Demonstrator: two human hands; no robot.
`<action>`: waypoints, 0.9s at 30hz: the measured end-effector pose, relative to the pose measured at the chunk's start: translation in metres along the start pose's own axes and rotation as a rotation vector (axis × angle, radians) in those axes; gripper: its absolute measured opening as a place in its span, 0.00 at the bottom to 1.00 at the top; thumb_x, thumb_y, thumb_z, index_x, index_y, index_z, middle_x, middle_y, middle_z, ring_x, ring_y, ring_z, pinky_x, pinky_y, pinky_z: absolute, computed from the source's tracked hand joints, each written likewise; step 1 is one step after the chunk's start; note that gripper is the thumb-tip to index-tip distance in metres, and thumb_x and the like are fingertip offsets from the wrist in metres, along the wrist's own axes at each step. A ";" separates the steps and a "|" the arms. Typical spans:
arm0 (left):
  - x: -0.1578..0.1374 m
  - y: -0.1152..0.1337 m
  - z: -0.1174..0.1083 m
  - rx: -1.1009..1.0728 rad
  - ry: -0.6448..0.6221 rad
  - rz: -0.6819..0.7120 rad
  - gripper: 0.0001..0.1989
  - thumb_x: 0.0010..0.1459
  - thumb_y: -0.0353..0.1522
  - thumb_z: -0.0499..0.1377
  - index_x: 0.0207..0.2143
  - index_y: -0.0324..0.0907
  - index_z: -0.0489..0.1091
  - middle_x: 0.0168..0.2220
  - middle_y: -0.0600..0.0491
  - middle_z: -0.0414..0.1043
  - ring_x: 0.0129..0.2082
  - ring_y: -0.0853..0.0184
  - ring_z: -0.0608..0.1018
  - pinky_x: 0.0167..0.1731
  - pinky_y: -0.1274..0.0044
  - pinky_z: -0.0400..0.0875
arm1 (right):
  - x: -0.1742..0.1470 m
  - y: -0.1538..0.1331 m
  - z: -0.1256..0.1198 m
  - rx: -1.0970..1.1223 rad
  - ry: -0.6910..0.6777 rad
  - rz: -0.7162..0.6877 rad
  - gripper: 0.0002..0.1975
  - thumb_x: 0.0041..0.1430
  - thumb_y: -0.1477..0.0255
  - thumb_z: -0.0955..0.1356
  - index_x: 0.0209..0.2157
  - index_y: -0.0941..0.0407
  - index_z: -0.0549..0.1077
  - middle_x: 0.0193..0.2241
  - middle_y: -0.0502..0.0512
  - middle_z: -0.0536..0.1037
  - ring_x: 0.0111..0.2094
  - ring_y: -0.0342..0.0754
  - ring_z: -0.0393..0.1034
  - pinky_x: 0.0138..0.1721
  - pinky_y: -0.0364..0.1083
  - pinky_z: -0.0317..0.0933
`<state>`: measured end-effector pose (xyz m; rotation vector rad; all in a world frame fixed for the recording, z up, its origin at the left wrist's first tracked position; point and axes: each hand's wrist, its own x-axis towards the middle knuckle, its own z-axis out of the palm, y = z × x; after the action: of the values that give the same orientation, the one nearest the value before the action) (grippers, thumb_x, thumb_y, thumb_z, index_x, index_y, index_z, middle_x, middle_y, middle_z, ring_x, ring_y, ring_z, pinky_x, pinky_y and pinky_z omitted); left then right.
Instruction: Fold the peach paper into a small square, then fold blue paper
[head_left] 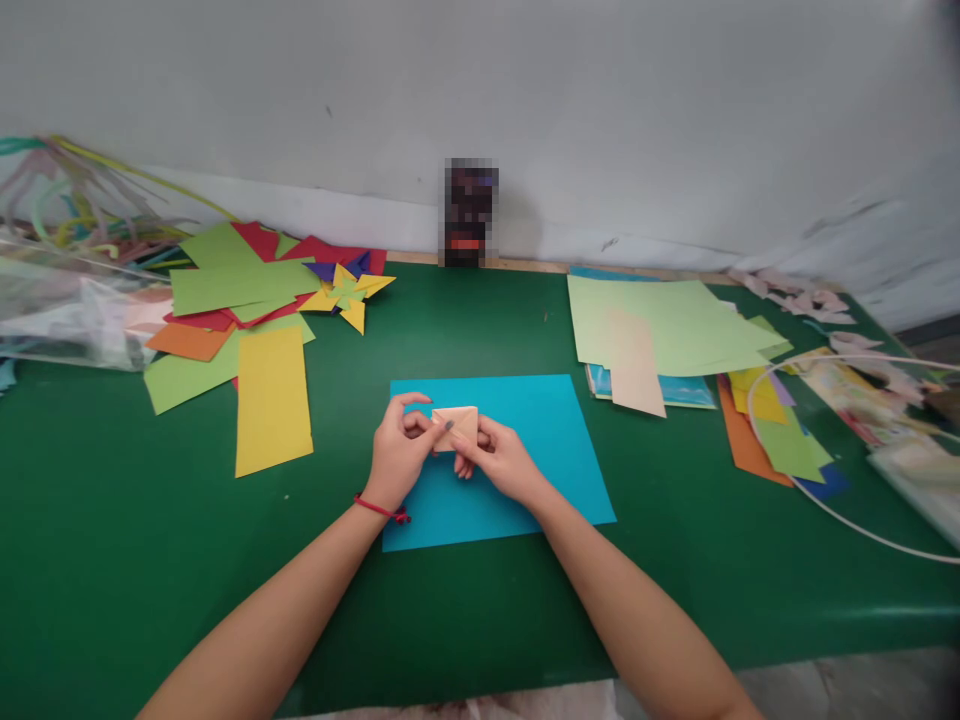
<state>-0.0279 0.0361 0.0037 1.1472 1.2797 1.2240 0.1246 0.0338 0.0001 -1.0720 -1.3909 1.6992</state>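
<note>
Between my two hands is a small folded piece of peach paper (466, 418), with crease lines meeting near its middle. My left hand (403, 445) pinches its left side, thumb on the front face. On the right edge, my right hand (499, 455) grips it with thumb and fingers; some fingertips curl below it. Both hands are above a sheet of blue paper (555, 450) lying flat on the green table (480, 620). A red cord bracelet (382, 508) circles my left wrist.
Yellow paper (274, 400) and green sheets (232, 288) lie left, beside a yellow-and-purple folded star (349, 295). Pale green sheets (667, 315) and a peach strip (637, 375) lie right. A white loop (795, 480) crosses the far right. A pixelated dark object (471, 210) stands by the wall.
</note>
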 end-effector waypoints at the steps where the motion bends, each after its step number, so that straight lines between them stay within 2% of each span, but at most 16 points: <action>1: 0.001 0.000 0.000 -0.035 0.000 -0.022 0.14 0.50 0.34 0.59 0.39 0.42 0.60 0.17 0.62 0.64 0.17 0.73 0.70 0.20 0.81 0.66 | 0.000 -0.001 -0.001 0.007 -0.003 0.003 0.17 0.55 0.63 0.64 0.42 0.60 0.66 0.21 0.51 0.72 0.21 0.42 0.66 0.23 0.43 0.63; 4: 0.004 0.000 -0.001 -0.106 -0.045 -0.103 0.13 0.52 0.37 0.57 0.38 0.41 0.60 0.19 0.59 0.68 0.19 0.70 0.73 0.22 0.78 0.70 | 0.001 -0.003 -0.004 0.007 0.023 -0.001 0.17 0.55 0.63 0.64 0.41 0.60 0.66 0.20 0.50 0.71 0.20 0.41 0.65 0.22 0.42 0.61; 6: 0.006 -0.001 -0.002 -0.101 -0.104 -0.130 0.13 0.52 0.38 0.56 0.36 0.40 0.63 0.24 0.55 0.72 0.24 0.68 0.76 0.24 0.76 0.72 | 0.001 -0.004 -0.005 -0.007 0.046 -0.006 0.16 0.55 0.62 0.64 0.39 0.60 0.66 0.19 0.49 0.70 0.19 0.40 0.64 0.22 0.42 0.61; 9: 0.006 -0.001 -0.004 -0.031 -0.193 -0.094 0.13 0.49 0.37 0.59 0.36 0.39 0.67 0.33 0.50 0.74 0.32 0.65 0.76 0.31 0.74 0.73 | 0.001 -0.003 -0.006 -0.026 0.056 -0.013 0.15 0.54 0.61 0.64 0.34 0.60 0.66 0.18 0.49 0.69 0.19 0.40 0.64 0.22 0.41 0.60; 11: 0.005 0.001 -0.005 0.029 -0.233 -0.052 0.14 0.47 0.36 0.61 0.36 0.40 0.68 0.35 0.50 0.73 0.34 0.65 0.76 0.35 0.73 0.72 | 0.001 -0.003 -0.005 -0.039 0.052 -0.011 0.15 0.55 0.61 0.64 0.33 0.59 0.66 0.18 0.49 0.69 0.19 0.40 0.63 0.21 0.41 0.59; 16: 0.004 0.003 -0.007 0.142 -0.211 -0.016 0.09 0.48 0.36 0.60 0.29 0.40 0.68 0.27 0.54 0.72 0.28 0.68 0.74 0.30 0.76 0.71 | -0.001 -0.004 -0.006 -0.103 0.015 -0.002 0.15 0.55 0.60 0.63 0.32 0.59 0.66 0.19 0.48 0.68 0.19 0.40 0.62 0.21 0.41 0.58; 19: 0.005 0.002 -0.008 0.166 -0.197 -0.027 0.07 0.48 0.35 0.60 0.27 0.40 0.68 0.25 0.55 0.70 0.25 0.70 0.73 0.26 0.79 0.69 | -0.002 -0.005 -0.007 -0.129 -0.017 -0.005 0.14 0.55 0.61 0.63 0.32 0.59 0.66 0.19 0.48 0.67 0.19 0.40 0.62 0.21 0.41 0.57; 27: 0.003 0.004 -0.009 0.260 -0.177 -0.012 0.11 0.53 0.37 0.55 0.22 0.40 0.66 0.19 0.58 0.66 0.20 0.73 0.68 0.22 0.82 0.62 | -0.002 -0.006 -0.009 -0.157 -0.056 0.007 0.15 0.55 0.60 0.63 0.33 0.59 0.66 0.19 0.48 0.67 0.20 0.40 0.61 0.22 0.41 0.57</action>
<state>-0.0375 0.0391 0.0075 1.3995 1.3344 0.9423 0.1333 0.0367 0.0053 -1.1229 -1.5798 1.6581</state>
